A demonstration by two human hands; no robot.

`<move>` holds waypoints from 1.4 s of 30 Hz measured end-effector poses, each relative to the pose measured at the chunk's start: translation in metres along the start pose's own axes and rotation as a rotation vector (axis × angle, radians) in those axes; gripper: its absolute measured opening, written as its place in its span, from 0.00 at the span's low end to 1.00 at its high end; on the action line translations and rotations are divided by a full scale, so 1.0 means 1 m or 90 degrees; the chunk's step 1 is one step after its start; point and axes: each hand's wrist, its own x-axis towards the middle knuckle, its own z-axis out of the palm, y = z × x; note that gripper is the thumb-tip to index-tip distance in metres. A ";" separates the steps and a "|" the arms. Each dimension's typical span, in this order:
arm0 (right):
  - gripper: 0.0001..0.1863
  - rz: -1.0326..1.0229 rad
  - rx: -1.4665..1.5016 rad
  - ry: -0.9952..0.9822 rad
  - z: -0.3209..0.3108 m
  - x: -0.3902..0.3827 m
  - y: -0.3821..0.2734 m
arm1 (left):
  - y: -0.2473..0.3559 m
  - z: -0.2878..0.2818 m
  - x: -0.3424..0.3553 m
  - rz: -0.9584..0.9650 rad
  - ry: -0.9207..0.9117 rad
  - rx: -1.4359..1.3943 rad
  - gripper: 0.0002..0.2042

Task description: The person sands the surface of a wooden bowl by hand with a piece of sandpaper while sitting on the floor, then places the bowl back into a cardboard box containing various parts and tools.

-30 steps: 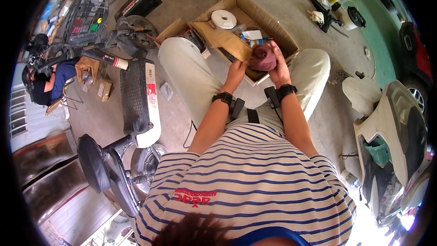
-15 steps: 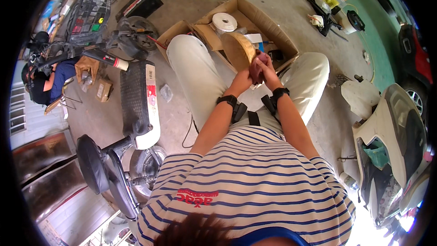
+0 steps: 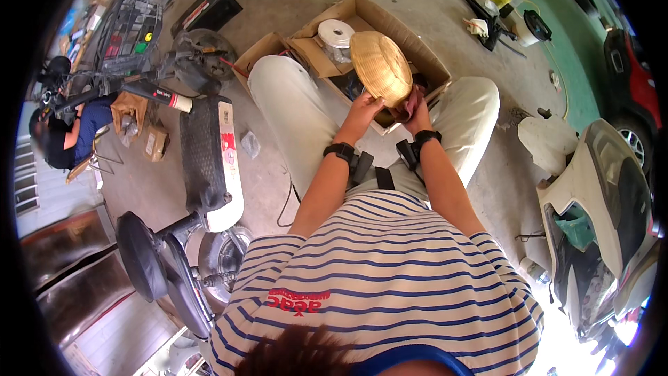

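Lengthwise, the woven basket (image 3: 380,68) slants toward lower right; left hand (image 3: 360,113) grips it; right hand (image 3: 419,121), maroon cloth (image 3: 411,103).

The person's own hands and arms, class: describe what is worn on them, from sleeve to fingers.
Short sleeves, cream with dark blue stripes, leave both forearms bare. Each wrist wears a black strap, with a small black box-like piece at its inner side. The left hand and right hand are ungloved.
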 end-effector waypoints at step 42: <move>0.12 0.015 0.105 -0.164 -0.005 0.018 -0.004 | -0.008 -0.047 0.000 0.130 0.579 0.452 0.23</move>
